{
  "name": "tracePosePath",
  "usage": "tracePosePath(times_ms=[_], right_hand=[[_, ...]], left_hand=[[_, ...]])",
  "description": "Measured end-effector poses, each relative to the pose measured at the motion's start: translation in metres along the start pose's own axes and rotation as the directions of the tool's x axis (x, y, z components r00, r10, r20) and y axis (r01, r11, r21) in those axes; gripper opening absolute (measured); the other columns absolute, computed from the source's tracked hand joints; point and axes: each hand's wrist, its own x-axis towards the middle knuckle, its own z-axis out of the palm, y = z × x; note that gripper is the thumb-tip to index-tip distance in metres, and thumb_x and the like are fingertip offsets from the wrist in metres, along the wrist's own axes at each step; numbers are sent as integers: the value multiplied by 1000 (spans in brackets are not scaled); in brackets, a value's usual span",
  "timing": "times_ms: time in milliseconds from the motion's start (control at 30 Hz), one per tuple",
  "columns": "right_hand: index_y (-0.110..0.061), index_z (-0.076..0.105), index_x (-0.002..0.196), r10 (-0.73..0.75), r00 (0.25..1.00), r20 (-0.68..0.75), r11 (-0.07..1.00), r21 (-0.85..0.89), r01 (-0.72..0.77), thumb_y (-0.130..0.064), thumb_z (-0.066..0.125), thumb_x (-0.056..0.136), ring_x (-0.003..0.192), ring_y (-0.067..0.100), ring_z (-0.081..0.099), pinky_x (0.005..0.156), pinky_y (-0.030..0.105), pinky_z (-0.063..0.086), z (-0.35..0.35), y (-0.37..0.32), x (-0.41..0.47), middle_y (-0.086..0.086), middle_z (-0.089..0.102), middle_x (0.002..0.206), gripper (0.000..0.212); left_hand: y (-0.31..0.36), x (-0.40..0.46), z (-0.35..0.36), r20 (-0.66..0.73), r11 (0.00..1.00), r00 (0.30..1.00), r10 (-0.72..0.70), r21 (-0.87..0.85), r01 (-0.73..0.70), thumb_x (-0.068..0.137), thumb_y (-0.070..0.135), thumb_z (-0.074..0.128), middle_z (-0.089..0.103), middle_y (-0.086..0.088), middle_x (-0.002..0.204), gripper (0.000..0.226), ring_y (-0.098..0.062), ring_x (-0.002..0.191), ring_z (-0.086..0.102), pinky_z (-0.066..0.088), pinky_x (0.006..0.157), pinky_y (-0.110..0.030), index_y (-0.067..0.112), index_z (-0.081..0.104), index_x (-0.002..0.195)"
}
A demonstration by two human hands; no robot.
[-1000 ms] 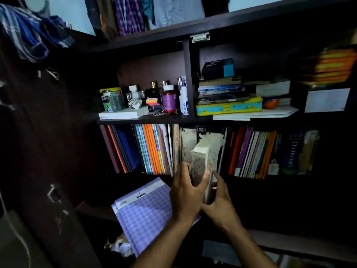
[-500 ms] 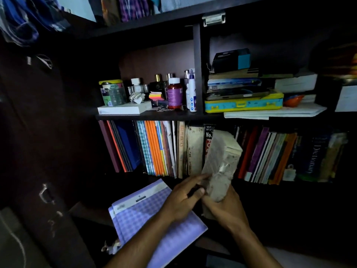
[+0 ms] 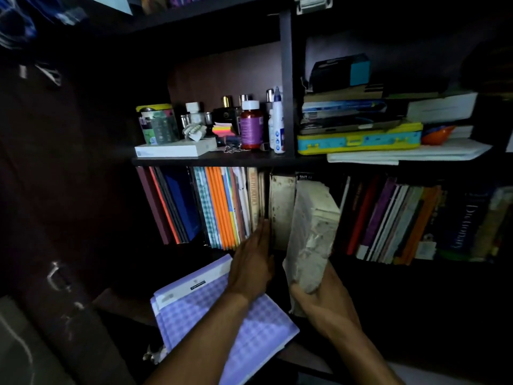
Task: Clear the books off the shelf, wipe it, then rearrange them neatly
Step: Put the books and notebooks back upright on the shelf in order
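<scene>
Dim room, dark wooden shelf [image 3: 222,162]. Right hand [image 3: 323,298] grips a worn white book [image 3: 311,237] from below, fingers curled round its lower end; the book tilts out of the row of books [image 3: 222,207]. Left hand [image 3: 252,263] flat, fingers straight, tips against spines just left of it. Checked notebook [image 3: 222,326] below both hands. Bottles [image 3: 251,123] on the shelf above the fingertips.

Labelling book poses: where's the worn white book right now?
Head view, centre: the white book is tilted in front of the lower shelf row, held from below by the right hand, right of the left hand.
</scene>
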Motion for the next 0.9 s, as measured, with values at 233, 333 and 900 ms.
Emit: tracePosePath(times_ms=[233, 333, 900], right_hand=[[-39, 48, 139, 5, 1000, -1, 1000, -22, -5, -66, 50, 64, 112, 3, 51, 91, 24, 41, -4, -1, -1, -20, 49, 122, 80], [-40, 50, 137, 22, 1000, 9, 999, -28, -22, -64, 51, 65, 116, 5, 54, 93, 26, 43, -3, -3, -1, -18, 51, 124, 76], [-51, -16, 153, -45, 991, 126, 977, -201, 70, -69, 49, 75, 131, 16, 46, 99, 39, 48, 2, -2, 4, -12, 33, 148, 103]], left_hand=[[2, 0, -2, 43, 998, 998, -48, 37, 46, 90, 24, 64, 1, 2, 170, 98, -15, 155, 15, 29, 120, -42, 19, -1, 163], [0, 1, -3, 32, 1000, 999, -21, 2, 21, 90, 26, 67, 2, -1, 171, 94, -18, 155, 17, 31, 120, -41, 17, 8, 164], [36, 5, -34, 105, 999, 994, 35, -19, -34, 86, -6, 67, 42, -38, 148, 67, -50, 140, 40, 31, 119, -55, -10, 39, 147]])
